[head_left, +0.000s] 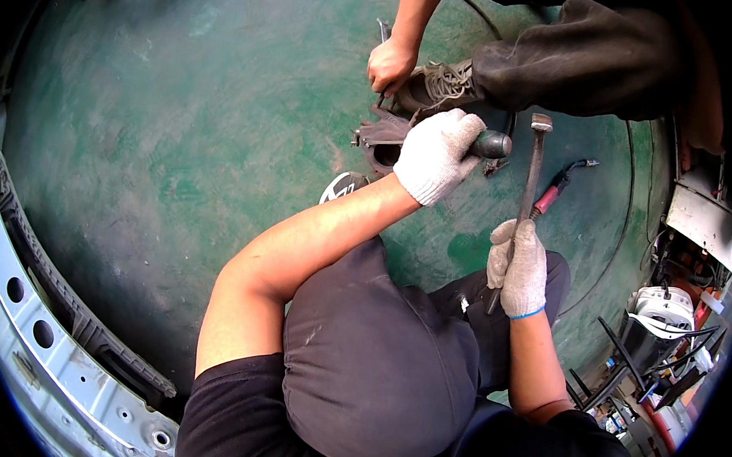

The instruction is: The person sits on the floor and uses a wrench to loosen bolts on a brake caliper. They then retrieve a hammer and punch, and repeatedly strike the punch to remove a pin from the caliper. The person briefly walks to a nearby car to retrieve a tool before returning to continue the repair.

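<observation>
Clearly two gloved hands (439, 153) (525, 272) — one hammer (532, 176), one cylinder (493, 145)

Floor's green (179, 133) and pretty beat up, scuffed with pale patches. Sitting right on it: a chunky brown metal part (377, 135), with a black-and-white shoe (343, 187) just beside it. Off to the right there's a red-handled torch (550, 196), looks like it's lying down, plus a thin black cable (628, 203) curving past.
</observation>
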`<state>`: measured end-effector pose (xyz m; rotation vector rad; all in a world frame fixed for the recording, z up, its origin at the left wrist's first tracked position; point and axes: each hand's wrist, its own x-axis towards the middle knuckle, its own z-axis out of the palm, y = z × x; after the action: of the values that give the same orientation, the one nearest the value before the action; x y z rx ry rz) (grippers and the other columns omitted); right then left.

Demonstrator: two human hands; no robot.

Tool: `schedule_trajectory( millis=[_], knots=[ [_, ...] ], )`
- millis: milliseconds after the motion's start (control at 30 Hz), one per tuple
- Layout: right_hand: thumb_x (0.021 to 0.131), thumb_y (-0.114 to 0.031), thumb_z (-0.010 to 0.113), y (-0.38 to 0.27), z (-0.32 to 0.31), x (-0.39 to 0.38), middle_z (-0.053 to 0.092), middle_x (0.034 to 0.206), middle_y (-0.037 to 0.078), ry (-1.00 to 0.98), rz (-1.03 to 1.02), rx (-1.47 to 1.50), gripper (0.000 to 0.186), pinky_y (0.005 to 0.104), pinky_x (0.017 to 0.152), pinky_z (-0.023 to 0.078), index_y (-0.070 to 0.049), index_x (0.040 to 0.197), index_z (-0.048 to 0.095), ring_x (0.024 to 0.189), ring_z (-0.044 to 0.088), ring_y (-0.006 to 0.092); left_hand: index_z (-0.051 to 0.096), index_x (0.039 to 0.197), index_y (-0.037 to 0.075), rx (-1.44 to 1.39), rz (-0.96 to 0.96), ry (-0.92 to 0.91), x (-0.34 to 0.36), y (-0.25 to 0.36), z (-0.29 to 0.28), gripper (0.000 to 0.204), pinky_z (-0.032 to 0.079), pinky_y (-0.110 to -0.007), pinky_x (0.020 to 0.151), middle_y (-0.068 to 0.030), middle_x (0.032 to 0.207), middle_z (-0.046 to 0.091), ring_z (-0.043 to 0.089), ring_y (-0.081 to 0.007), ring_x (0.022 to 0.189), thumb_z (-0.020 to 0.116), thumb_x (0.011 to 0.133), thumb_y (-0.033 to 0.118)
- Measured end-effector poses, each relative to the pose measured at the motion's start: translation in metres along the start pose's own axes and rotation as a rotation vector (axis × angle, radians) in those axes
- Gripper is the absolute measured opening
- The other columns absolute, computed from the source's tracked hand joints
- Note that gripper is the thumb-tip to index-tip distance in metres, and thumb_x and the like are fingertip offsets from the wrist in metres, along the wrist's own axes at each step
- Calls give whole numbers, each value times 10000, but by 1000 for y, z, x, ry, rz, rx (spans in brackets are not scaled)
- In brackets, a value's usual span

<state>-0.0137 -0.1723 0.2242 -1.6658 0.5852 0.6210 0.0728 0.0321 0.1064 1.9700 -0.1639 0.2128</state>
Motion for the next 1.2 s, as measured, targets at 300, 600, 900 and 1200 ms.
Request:
schedule_trajectory(
  millis=[300, 600, 900, 1200],
  knots=[
    [1145, -548, 428, 3, -2, -1, 493, 600, 15, 19, 12, 23, 569, 288, 419, 355, -25, 1020, 613, 442, 419, 119, 639, 1106, 65, 2, 50, -12, -2, 4, 8, 391, 535, -491, 838, -179, 996, 639, 648, -414, 963, 823, 768, 133],
    [1133, -557, 459, 0, -5, 0, 502, 603, 13, -13, 12, 25, 574, 286, 420, 358, -16, 1023, 615, 446, 434, 118, 659, 1109, 61, 45, 6, 124, 4, -15, -2, 369, 545, -498, 848, -179, 1014, 670, 665, -423, 970, 825, 788, 137],
    [1137, -530, 468, -10, 3, 2, 510, 607, 15, -59, 13, -47, 552, 282, 431, 366, -8, 1026, 611, 454, 445, 116, 644, 1071, 75, 48, -43, 86, 9, -20, -11, 331, 543, -503, 834, -173, 997, 665, 669, -401, 958, 804, 798, 172],
    [1121, -564, 488, -13, 7, 6, 513, 609, 11, -92, 2, -33, 577, 275, 435, 370, -7, 1036, 612, 461, 454, 112, 643, 1072, 74, 46, -43, 97, 13, -20, -14, 339, 549, -509, 813, -179, 988, 658, 671, -410, 955, 801, 794, 185]
  ],
)
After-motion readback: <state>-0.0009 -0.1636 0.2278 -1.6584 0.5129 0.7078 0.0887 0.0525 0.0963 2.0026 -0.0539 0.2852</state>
